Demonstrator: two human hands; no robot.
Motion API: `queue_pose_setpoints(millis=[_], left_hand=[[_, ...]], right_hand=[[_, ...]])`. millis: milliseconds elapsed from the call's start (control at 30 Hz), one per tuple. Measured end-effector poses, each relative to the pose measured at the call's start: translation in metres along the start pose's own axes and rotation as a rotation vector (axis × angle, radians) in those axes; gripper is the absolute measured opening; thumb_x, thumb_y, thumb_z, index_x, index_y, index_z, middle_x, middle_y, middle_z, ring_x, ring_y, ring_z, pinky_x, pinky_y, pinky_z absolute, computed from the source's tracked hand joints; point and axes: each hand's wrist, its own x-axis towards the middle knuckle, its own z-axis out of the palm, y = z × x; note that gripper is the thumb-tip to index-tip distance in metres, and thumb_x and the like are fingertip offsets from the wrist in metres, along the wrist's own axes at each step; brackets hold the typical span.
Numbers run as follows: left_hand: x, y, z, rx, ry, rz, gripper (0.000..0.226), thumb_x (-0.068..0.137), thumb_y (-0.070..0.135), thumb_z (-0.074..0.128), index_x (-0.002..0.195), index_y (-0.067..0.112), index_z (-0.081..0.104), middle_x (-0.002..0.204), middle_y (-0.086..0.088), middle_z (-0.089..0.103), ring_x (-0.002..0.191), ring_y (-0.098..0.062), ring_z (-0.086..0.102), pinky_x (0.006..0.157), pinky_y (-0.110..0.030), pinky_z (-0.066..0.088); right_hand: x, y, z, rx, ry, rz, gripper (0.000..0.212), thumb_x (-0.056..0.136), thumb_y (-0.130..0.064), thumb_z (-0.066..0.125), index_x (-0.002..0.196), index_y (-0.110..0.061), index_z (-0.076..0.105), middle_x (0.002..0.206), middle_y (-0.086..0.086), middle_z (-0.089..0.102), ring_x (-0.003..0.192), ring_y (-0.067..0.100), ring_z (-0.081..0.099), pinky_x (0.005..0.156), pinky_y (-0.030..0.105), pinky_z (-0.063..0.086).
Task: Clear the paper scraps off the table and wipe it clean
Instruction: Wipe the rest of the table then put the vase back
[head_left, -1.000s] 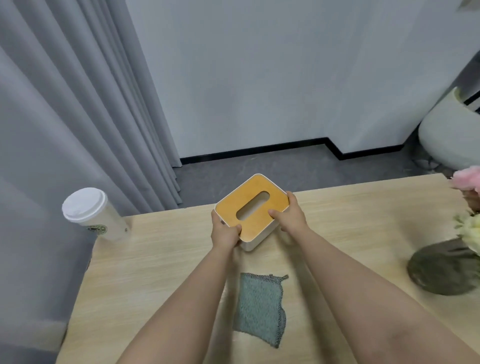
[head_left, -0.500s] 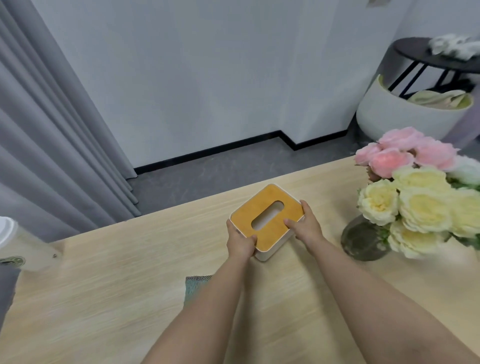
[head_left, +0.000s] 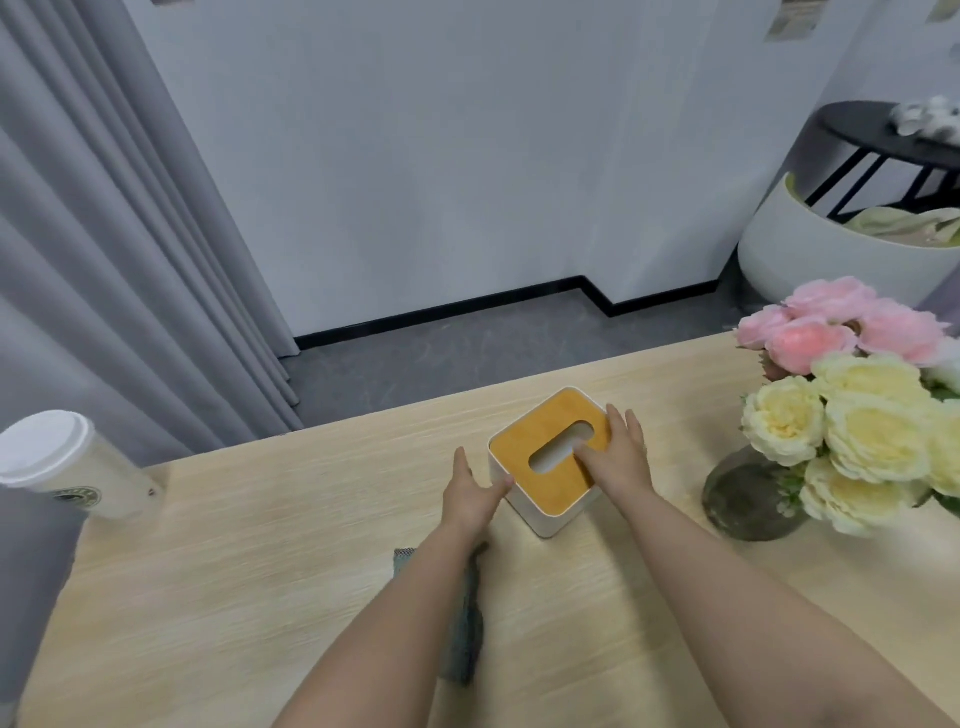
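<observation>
Pale wooden table (head_left: 270, 561) bearing tissue box (head_left: 545, 467), cloth (head_left: 465, 634), cup (head_left: 67, 467), vase (head_left: 748, 499).

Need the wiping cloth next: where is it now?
In the head view, the cloth lies on the table near its front edge, mostly under the left forearm, just below the tissue box.

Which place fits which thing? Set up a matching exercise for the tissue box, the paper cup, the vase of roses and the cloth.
Things:
1. tissue box
2. paper cup
3. vase of roses
4. cloth

Places:
A. table's left edge
B. partly hidden under the left forearm
C. between both hands
D. table's right side

Pairs: 1-C, 2-A, 3-D, 4-B
</observation>
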Motion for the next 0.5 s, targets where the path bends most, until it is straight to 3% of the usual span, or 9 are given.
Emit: queue_pose_setpoints(millis=[67, 233, 500], left_hand=[[-0.001, -0.007, -0.023, 0.034, 0.048, 0.005, 0.09, 0.086, 0.028, 0.068, 0.151, 0.017, 0.006, 0.153, -0.013, 0.026, 0.14, -0.026, 0.028, 0.11, -0.035, 0.029], [-0.007, -0.031, -0.093, 0.023, 0.164, -0.011, 0.087, 0.084, 0.023, 0.07, 0.15, 0.012, 0.014, 0.15, -0.017, 0.031, 0.137, -0.027, 0.033, 0.111, -0.035, 0.028], [-0.03, -0.078, -0.22, -0.068, 0.414, -0.067, 0.08, 0.084, 0.019, 0.07, 0.147, 0.012, 0.023, 0.147, -0.017, 0.036, 0.133, -0.028, 0.038, 0.109, -0.037, 0.032]], right_hand=[[-0.001, -0.018, 0.009, -0.128, 0.037, -0.024, 0.074, 0.085, -0.036, 0.064, 0.148, -0.025, 0.024, 0.159, 0.002, 0.008, 0.143, 0.035, 0.009, 0.117, 0.046, 0.012], [-0.013, -0.063, 0.049, -0.287, 0.005, -0.14, 0.073, 0.085, -0.038, 0.063, 0.146, -0.02, 0.028, 0.158, 0.005, 0.013, 0.145, 0.029, 0.008, 0.117, 0.044, 0.003], [-0.073, -0.165, 0.165, -0.044, -0.332, -0.439, 0.07, 0.086, -0.026, 0.068, 0.145, -0.015, 0.032, 0.152, 0.004, 0.031, 0.14, 0.019, 0.027, 0.112, 0.028, 0.021]])
